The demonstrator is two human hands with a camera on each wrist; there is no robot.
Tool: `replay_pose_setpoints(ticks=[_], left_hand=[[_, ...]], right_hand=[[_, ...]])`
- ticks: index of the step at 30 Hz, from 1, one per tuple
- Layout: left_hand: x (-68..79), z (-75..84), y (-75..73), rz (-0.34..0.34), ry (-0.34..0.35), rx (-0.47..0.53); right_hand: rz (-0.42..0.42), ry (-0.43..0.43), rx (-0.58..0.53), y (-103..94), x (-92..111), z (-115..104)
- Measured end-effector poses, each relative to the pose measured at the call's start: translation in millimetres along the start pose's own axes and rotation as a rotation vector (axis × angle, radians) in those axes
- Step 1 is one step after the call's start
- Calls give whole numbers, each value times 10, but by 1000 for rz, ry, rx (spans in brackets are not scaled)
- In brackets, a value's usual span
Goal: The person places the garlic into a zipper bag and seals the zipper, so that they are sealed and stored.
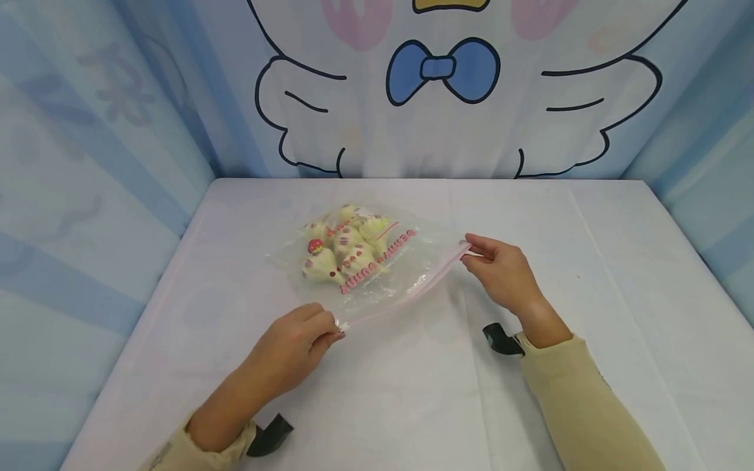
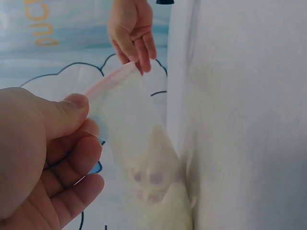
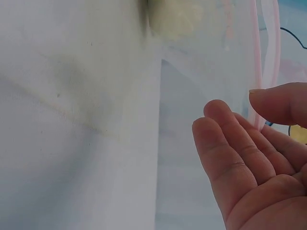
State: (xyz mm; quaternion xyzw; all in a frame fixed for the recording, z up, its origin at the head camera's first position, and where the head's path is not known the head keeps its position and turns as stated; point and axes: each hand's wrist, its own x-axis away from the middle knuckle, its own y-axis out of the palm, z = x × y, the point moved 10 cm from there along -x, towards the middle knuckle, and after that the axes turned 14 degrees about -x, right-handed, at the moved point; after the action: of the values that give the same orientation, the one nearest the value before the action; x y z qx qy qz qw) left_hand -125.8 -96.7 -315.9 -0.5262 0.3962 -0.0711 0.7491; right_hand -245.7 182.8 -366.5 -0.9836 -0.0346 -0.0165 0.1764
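A clear plastic zip bag (image 1: 425,263) with pink lettering and a pink zip edge lies on the white table. Inside it are several cream-coloured, spotted soft-looking figures (image 1: 346,243), one with a small red piece. My left hand (image 1: 291,350) pinches the near corner, where a white zip slider shows, between thumb and index finger. At the opposite end of the zip edge, my right hand (image 1: 505,275) holds the other corner. In the right wrist view, two pink strips (image 3: 258,52) of the mouth stand apart above the fingers. The mouth edge is lifted in the left wrist view.
A white cloth with fold lines covers the table (image 1: 589,275). Behind it hangs a printed curtain (image 1: 443,131) with a blue bow, and blue-and-white curtains (image 1: 100,196) close off the sides. Black straps (image 1: 502,339) stick out near both beige sleeves (image 1: 574,392).
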Motion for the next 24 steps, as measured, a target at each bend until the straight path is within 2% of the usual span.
replay_pose_setpoints(ticks=[7,10,13,17,20,22,24], left_hand=[[17,-23,18,-19,8,47],[17,-33,27,-24,4,56],[17,-42,32,-17,3,56],[15,-42,18,19,14,53],[12,-36,12,45,25,43],[7,-29,7,63,30,36],[3,-19,-1,80,37,25]], right_hand=[[4,12,27,22,4,14],[40,-30,76,0,20,-53],[134,-187,140,-30,76,-263],[211,-512,190,90,274,-679],[163,-747,181,314,458,-927],[95,-882,164,502,571,-1045],[3,-981,134,702,668,-1123]])
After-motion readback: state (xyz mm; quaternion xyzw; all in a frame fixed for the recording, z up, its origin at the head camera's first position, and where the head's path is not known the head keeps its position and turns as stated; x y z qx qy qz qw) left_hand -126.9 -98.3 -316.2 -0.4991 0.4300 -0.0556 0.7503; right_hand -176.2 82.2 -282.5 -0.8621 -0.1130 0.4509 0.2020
